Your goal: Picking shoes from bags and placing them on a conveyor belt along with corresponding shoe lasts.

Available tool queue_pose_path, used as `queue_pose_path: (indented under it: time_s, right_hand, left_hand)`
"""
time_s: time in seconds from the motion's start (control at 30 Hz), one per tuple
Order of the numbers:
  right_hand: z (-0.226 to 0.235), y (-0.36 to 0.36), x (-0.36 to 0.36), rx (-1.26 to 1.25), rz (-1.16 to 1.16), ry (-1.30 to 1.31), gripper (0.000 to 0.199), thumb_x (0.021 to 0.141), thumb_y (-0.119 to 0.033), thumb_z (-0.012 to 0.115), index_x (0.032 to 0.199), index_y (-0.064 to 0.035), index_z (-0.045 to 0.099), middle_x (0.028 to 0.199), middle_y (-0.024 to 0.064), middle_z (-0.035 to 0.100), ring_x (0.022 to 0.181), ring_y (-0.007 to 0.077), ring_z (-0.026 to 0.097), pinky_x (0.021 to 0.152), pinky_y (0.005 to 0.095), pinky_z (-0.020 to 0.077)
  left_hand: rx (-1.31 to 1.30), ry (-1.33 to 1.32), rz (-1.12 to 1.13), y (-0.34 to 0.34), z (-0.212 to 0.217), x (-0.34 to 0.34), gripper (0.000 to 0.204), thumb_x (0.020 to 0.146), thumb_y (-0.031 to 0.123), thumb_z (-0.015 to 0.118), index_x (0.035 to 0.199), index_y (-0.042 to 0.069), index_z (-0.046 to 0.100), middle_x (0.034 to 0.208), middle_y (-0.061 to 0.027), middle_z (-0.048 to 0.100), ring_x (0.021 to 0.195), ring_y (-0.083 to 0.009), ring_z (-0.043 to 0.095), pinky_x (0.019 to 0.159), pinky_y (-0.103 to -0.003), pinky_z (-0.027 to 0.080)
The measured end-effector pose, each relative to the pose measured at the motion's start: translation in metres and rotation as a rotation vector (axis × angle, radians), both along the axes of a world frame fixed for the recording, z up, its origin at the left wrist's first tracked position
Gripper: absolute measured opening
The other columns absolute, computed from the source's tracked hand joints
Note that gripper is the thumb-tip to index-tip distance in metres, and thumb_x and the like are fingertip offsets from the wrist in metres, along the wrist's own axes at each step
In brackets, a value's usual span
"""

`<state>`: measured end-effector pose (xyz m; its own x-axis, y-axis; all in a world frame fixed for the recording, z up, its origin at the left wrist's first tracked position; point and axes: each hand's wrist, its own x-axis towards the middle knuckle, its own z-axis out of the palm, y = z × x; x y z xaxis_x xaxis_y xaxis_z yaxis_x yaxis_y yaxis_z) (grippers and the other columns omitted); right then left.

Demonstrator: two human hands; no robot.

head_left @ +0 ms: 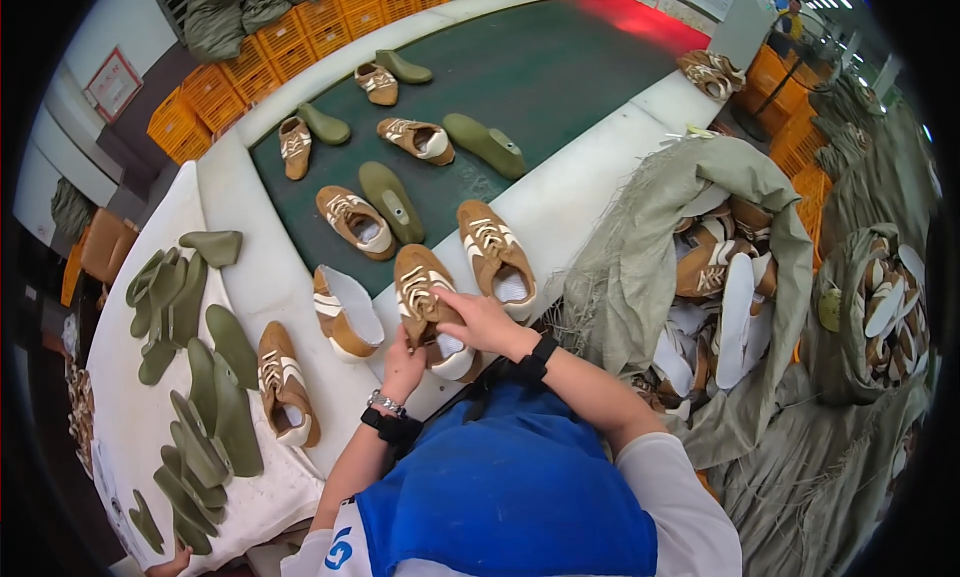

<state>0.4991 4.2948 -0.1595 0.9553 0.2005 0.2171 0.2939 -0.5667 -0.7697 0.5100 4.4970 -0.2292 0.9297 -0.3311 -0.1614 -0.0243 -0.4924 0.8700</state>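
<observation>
A brown sneaker (411,264) with white stripes and laces is in front of my body, its toe pointing away from me. My left hand (402,365) grips its side near the heel, fingers closed. At the shoe's opening and tongue, my right hand (486,324) has its thumb and fingers bent onto the upper. Just right of it stands another brown sneaker (498,259). To the left, a brown-and-white shoe (345,310) lies tilted on the white ledge, and a further sneaker (286,382) rests on the white cloth.
Brown shoes and green shoe lasts (390,199) sit in pairs on the dark green belt (520,77). More lasts (205,392) cover the white cloth at left, where another person's hand (172,563) shows. Shoe-filled sacks (620,262) stand at right; orange crates (210,92) line the back.
</observation>
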Motion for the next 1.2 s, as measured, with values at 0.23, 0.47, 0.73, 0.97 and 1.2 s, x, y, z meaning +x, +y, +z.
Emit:
queue_pose_path:
  time_s: [0.23,0.47,0.73,0.97,1.2]
  right_hand:
    - [-0.01,-0.093,-0.021,-0.463,-0.218,0.168,0.026,0.075,-0.023,0.064,0.096,-0.0089,0.063,0.099,0.0092,0.057,0.09,0.0311,0.055,0.078,0.0385,0.0467]
    - [-0.008,-0.104,-0.057,-0.236,-0.152,-0.099,0.024,0.069,-0.011,0.067,0.092,-0.0072,0.06,0.094,0.0079,0.055,0.086,0.0288,0.05,0.077,0.0369,0.0434]
    - [0.058,-0.07,-0.085,-0.317,-0.107,-0.309,0.028,0.063,-0.009,0.07,0.087,-0.0097,0.058,0.086,0.0048,0.052,0.075,0.0234,0.046,0.067,0.0325,0.0412]
    - [0.063,-0.082,-0.092,-0.286,-0.176,-0.285,0.026,0.065,-0.01,0.068,0.089,-0.0102,0.057,0.088,0.005,0.051,0.077,0.0236,0.048,0.069,0.034,0.0438]
    - [0.076,-0.194,-0.131,-0.429,-0.851,-0.426,0.039,0.066,-0.01,0.067,0.103,-0.0066,0.057,0.11,0.0132,0.052,0.096,0.0319,0.053,0.082,0.0395,0.043]
  left_hand:
    - [-0.146,0.198,0.17,-0.012,0.015,-0.005,0.064,0.078,0.003,0.055,0.134,0.0,0.023,0.107,-0.0212,0.057,0.091,-0.0266,0.059,0.075,-0.033,0.049]
    - [0.204,-0.557,-0.079,-0.051,0.057,0.015,0.065,0.073,0.014,0.066,0.128,0.001,0.035,0.126,-0.0241,0.037,0.117,-0.0366,0.038,0.094,-0.041,0.036]
    - [0.196,-0.755,-0.257,-0.128,0.117,0.027,0.047,0.071,0.01,0.065,0.113,0.001,0.046,0.108,-0.0197,0.049,0.097,-0.035,0.052,0.082,-0.04,0.044]
    - [-0.039,-0.587,-0.196,-0.141,0.099,0.033,0.032,0.073,0.006,0.061,0.102,0.001,0.049,0.092,-0.017,0.055,0.079,-0.0356,0.056,0.068,-0.04,0.047]
    - [0.373,-0.536,-0.388,-0.115,0.057,0.046,0.049,0.071,0.02,0.069,0.11,0.0,0.049,0.102,-0.0204,0.055,0.095,-0.0372,0.051,0.082,-0.042,0.042]
